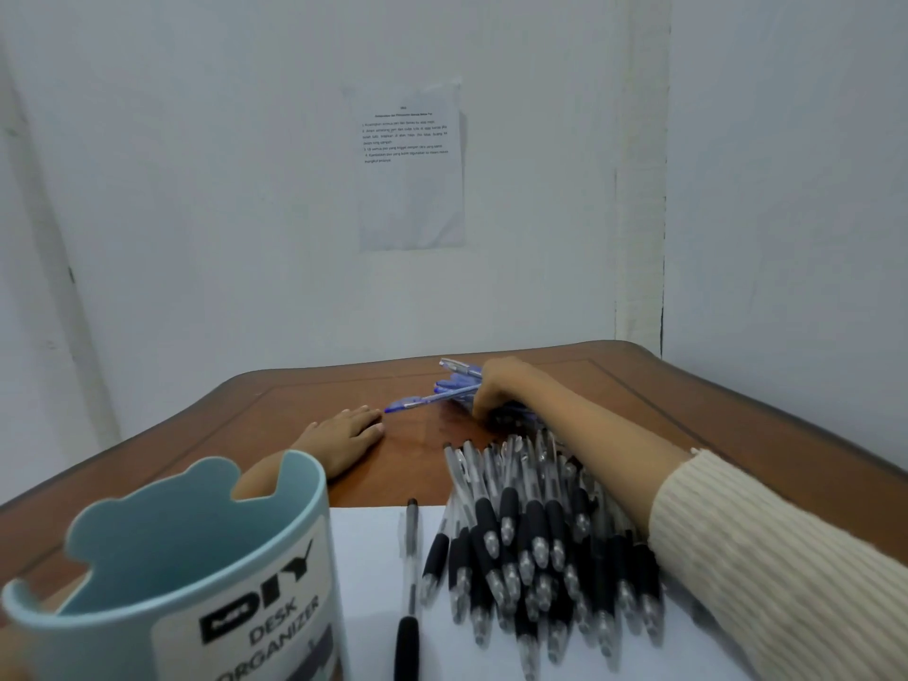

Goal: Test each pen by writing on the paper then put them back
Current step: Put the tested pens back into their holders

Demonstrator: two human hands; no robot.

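looks barely started imo. right grip point(494, 391) is curled round the blue pens point(442, 393) far across the desk point(737, 425), left grip point(350, 435) flat, fingers straight. black pens point(540, 543) piled on unmarked paper point(366, 557), organizer point(196, 582) looks empty.

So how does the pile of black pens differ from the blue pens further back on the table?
The black pens have clear barrels with dark grips; the blue pens are blue-bodied. The black pens form a far larger pile, partly on the paper; the blue pens are few, on the bare table. The right hand grips the blue pens; no hand holds the black pens. Both lie outside the organizer.
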